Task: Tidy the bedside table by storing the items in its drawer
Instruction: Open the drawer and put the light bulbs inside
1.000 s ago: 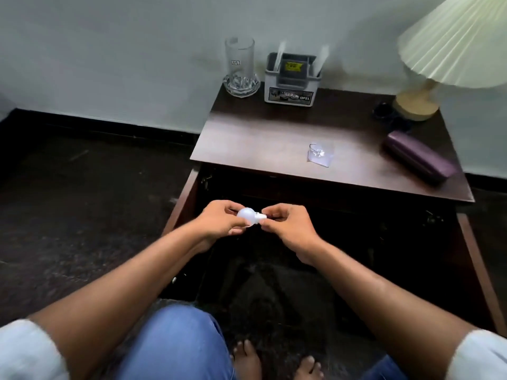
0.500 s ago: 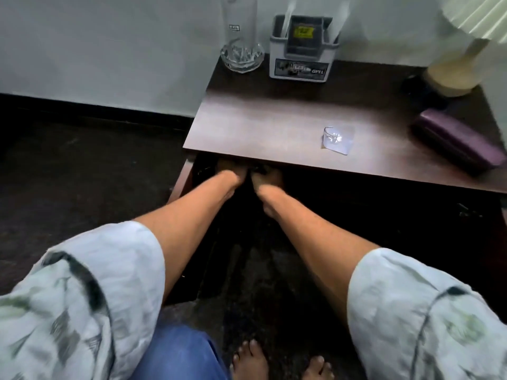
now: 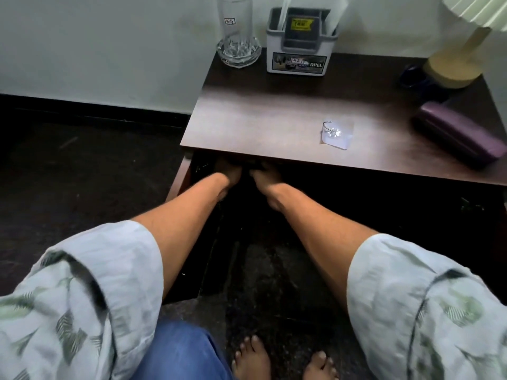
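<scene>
Both hands reach side by side into the dark open drawer (image 3: 247,204), under the front edge of the tabletop (image 3: 274,127). The left hand (image 3: 229,171) and the right hand (image 3: 267,175) show only their backs and wrists; the fingers lie in shadow beneath the overhang, so I cannot tell whether either is clenched, released, or grasping anything. The drawer's inside is black and its contents cannot be made out.

On the dark brown tabletop, a small clear plastic hook (image 3: 336,134) on a square transparent pad lies flat toward the front right. Further right, a purple oblong case (image 3: 458,135) rests slantwise near the edge. At the back stand a tall clear glass (image 3: 238,34) with a heavy cut base, a grey organiser box (image 3: 300,42) with a yellow label, and a cream lamp (image 3: 455,67).
</scene>
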